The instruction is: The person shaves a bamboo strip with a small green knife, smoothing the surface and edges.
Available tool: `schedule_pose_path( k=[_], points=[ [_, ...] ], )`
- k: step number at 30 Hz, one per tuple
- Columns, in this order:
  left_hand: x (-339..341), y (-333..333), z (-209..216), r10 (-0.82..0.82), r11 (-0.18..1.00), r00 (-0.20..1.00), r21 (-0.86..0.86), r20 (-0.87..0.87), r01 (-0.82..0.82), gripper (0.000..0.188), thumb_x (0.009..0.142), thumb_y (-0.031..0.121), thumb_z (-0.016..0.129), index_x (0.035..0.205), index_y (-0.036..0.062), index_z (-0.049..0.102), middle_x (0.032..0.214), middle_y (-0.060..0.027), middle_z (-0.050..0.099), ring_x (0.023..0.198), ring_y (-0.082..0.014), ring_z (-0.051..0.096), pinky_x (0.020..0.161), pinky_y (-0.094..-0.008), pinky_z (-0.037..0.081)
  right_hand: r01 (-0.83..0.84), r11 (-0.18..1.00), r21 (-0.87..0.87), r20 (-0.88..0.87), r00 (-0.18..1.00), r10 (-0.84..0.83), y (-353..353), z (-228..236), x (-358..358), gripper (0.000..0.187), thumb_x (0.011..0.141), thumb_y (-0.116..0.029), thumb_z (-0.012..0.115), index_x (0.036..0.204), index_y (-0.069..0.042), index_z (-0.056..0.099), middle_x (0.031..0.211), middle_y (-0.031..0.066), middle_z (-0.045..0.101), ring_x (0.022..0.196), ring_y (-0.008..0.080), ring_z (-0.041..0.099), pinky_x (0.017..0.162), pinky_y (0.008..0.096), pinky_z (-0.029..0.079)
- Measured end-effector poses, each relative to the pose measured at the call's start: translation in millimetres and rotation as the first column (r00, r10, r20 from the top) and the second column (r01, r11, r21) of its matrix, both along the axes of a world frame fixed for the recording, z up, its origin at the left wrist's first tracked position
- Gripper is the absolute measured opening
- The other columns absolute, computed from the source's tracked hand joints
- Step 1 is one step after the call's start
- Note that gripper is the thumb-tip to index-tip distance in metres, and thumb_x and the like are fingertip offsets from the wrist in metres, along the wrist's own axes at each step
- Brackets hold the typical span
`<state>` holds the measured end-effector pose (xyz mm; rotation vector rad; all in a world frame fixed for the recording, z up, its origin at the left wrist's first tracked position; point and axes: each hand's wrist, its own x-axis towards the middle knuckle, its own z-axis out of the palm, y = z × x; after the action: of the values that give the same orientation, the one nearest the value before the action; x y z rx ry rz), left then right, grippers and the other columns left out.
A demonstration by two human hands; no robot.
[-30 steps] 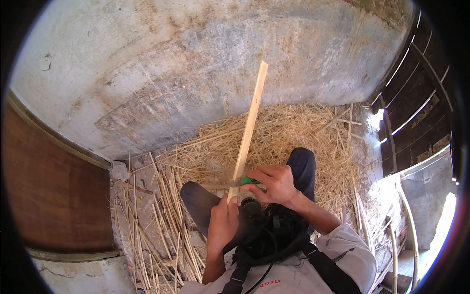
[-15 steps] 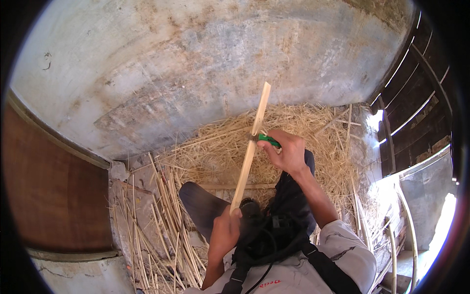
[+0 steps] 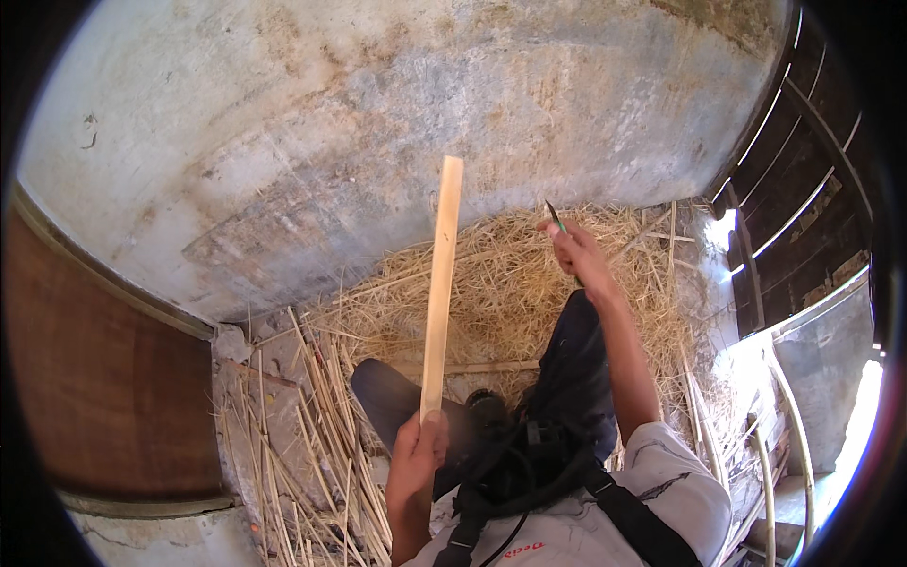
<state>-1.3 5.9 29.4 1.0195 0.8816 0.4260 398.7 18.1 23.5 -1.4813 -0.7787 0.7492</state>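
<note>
Rough grey concrete wall (image 3: pixel 378 142) fills the far side of the scene, and below it lies a bed of straw (image 3: pixel 510 293) spread across the floor, with loose stalks (image 3: pixel 312 444) scattered on the near left. Brown wooden panel (image 3: pixel 104 397) on the left, dark slatted frame (image 3: pixel 803 198) off to the right where the daylight comes in.

Down at the near centre, the left hand (image 3: pixel 416 463) is wrapped tight around the bottom end of a long pale wooden strip (image 3: pixel 439 283), which stands almost upright, its top end reaching up against the wall. Over to the right, well apart from the strip, the right hand (image 3: pixel 576 253) is extended out over the straw, fingers clenched around a small knife with a green handle (image 3: pixel 559 225), its thin blade pointing up and away. Dark trouser legs (image 3: pixel 576 369) sit between the two hands, and black straps (image 3: pixel 529 463) cross the grey shirt (image 3: pixel 642 501) at the near edge.
</note>
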Motion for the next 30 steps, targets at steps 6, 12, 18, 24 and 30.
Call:
schedule_pose_path(
  k=[6,12,18,24,30],
  points=[
    [16,25,7,-0.114,0.992,0.992,-0.046,0.046,0.116,0.035,0.111,0.039,0.052,0.103,0.0054,0.058,0.066,-0.0008,0.046,0.051,-0.0113,0.044,0.047,-0.0305,0.046,-0.279,0.951,0.135,-0.206,0.931,0.303,-16,16,-69,0.051,0.108,-0.043,0.066,0.134,0.000,0.069,0.070,-0.0096,0.040,0.060,0.0030,0.034,0.055,0.0236,0.027],
    [44,21,24,-0.184,0.975,0.981,-0.110,0.067,0.191,0.041,0.108,0.043,0.053,0.102,0.0029,0.061,0.068,-0.0048,0.052,0.053,-0.0147,0.050,0.052,-0.0352,0.053,-0.320,0.926,0.200,-0.047,0.941,0.335,-18,45,-109,0.039,0.108,-0.033,0.068,0.135,-0.004,0.073,0.076,-0.0077,0.053,0.065,0.0039,0.043,0.057,0.0237,0.034],
    [57,18,9,-0.252,0.968,0.959,0.035,0.127,0.250,0.038,0.112,0.039,0.054,0.107,0.0022,0.064,0.072,-0.0026,0.056,0.065,-0.0142,0.058,0.065,-0.0349,0.054,-0.216,0.955,0.201,-0.154,0.956,0.249,-32,54,-106,0.039,0.110,-0.031,0.066,0.133,0.000,0.072,0.076,-0.0072,0.053,0.062,0.0027,0.039,0.057,0.0224,0.030],
    [83,4,33,-0.174,0.911,0.979,0.360,-0.104,0.200,0.034,0.116,0.030,0.051,0.103,0.0022,0.066,0.065,0.0014,0.053,0.057,-0.0066,0.051,0.051,-0.0270,0.040,-0.172,0.938,0.302,-0.105,0.972,0.212,-53,40,-76,0.038,0.110,-0.030,0.064,0.132,0.000,0.069,0.081,-0.0028,0.058,0.068,0.0083,0.051,0.066,0.0260,0.043],
    [98,-1,34,-0.090,0.858,0.982,0.488,-0.165,0.161,0.033,0.114,0.030,0.053,0.105,0.0013,0.066,0.064,-0.0030,0.057,0.057,-0.0112,0.055,0.054,-0.0304,0.042,-0.199,0.943,0.268,0.598,0.802,0.000,-87,8,-82,0.029,0.101,-0.027,0.073,0.119,-0.005,0.072,0.088,0.0070,0.070,0.071,0.0259,0.068,0.070,0.0378,0.054]
  ],
)
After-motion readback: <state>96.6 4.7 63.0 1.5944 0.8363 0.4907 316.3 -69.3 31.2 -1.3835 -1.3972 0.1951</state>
